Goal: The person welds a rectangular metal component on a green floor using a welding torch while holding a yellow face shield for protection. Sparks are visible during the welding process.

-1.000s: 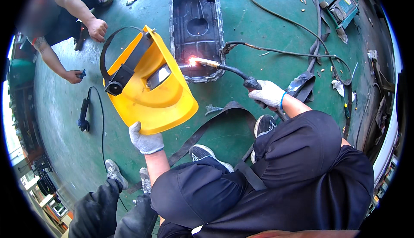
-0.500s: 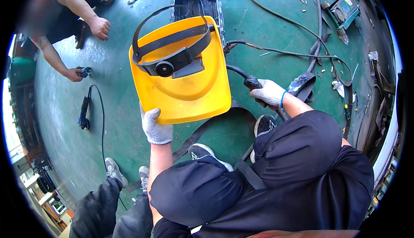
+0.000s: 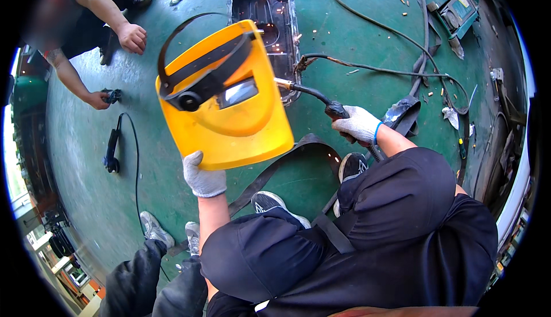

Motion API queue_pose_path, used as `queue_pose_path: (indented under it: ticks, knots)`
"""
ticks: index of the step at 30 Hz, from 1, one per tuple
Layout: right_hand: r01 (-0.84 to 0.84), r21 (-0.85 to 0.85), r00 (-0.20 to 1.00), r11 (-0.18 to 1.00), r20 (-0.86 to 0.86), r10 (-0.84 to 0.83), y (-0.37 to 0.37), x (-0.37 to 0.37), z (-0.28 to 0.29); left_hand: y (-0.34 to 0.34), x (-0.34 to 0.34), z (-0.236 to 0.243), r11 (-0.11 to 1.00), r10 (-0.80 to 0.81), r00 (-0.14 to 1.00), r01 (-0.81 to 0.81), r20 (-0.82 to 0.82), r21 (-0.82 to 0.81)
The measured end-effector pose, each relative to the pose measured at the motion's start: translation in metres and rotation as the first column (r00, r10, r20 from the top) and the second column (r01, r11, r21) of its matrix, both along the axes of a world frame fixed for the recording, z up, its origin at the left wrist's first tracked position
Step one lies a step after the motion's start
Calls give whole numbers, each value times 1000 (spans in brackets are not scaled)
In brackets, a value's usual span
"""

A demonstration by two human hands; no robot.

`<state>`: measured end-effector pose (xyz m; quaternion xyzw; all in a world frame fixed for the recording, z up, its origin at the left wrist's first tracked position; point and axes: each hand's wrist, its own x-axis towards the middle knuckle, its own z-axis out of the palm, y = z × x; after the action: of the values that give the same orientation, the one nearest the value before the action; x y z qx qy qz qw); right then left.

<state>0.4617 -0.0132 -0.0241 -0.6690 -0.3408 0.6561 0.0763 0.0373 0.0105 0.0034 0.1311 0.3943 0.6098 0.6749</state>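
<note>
While the yellow welding mask (image 3: 229, 127) is pinched at its lower edge by the gloved left hand (image 3: 204, 176), the torch (image 3: 314, 92) is clasped in the right hand (image 3: 357, 125); its neck is pointed leftward, its tip hidden behind the mask; the dark pan (image 3: 294, 24) is partly covered.

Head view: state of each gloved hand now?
Left hand: closed on the lower edge of the yellow welding mask.
Right hand: closed around the welding torch.
</note>
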Motion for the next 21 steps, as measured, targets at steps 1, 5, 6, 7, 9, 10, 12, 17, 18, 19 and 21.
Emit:
queue_pose_path:
  ticks: [1, 5, 6, 7, 9, 10, 12, 17, 18, 19, 21]
  knots:
    - [-4, -1, 1000, 1000, 4, 4, 0, -1, 2, -3, -6, 0, 1000, 31, 1000, -31, -4, -4]
    - [-5, 14, 1000, 1000, -6, 5, -2, 1, 0, -8, -26, 1, 993, 115, 993, -115, 9, 4]
    - [-2, 14, 1000, 1000, -4, 2, -2, 1, -1, -8, -30, 2, 992, 127, 992, -127, 10, 6]
    - [1, 15, 1000, 1000, -2, -1, -2, 2, -1, -9, -31, 2, 990, 140, 990, -140, -13, 23]
    - [0, 9, 1000, 1000, -3, 0, -2, 2, -1, -9, -36, 4, 989, 150, 989, -150, -2, 12]
    - [-2, 6, 1000, 1000, -4, 2, -1, 2, -1, -9, -37, 5, 988, 155, 988, -155, 4, 6]
    - [-6, 5, 1000, 1000, -8, 6, -1, 2, -1, -9, -36, 3, 988, 154, 988, -154, 1, 1]
    - [-20, 7, 1000, 1000, 5, 20, 0, 1, -1, -7, -25, -3, 997, 74, 997, -73, 29, -11]
    - [-18, 5, 1000, 1000, 4, 17, 0, 1, 1, -5, -19, -4, 999, 45, 998, -45, 41, -24]
    - [-15, 3, 1000, 1000, 2, 15, 1, 1, 2, -3, -13, -5, 999, 18, 998, -16, 52, -36]
    - [-3, -6, 1000, 1000, 1, 4, 1, 0, 2, 1, 2, -7, 1000, -13, 1000, 13, 5, -28]
